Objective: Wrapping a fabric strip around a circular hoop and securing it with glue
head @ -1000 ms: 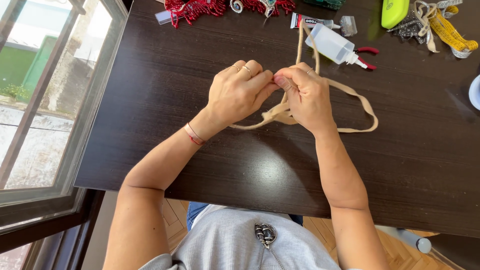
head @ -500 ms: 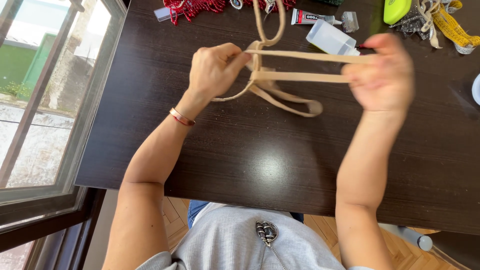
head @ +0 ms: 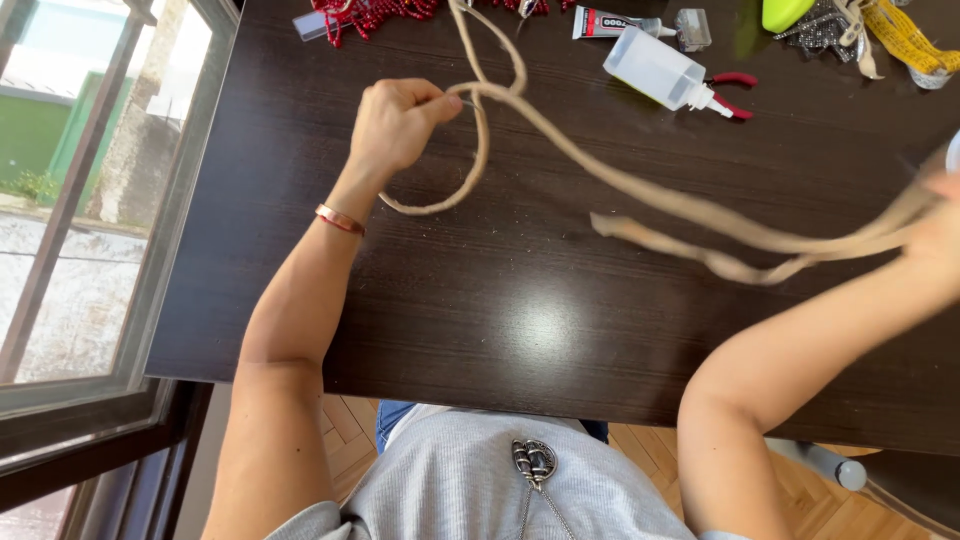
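My dark wooden table (head: 520, 320) fills the scene, a window (head: 90, 200) along its left edge. Across it runs a long tan cord (head: 640, 195), looped near my left hand (head: 395, 125) and drawn out in several strands toward my right hand (head: 940, 225) at the far edge. My left fingers are clamped together on the cord at the loop, a copper bracelet (head: 338, 219) on that wrist. My right hand is blurred; I cannot tell how its fingers sit, though the strands end there. At the table's back lie a clear glue bottle (head: 655, 70), red beads (head: 375, 14), red-handled pliers (head: 733, 95) and a yellow tape measure (head: 905, 35).
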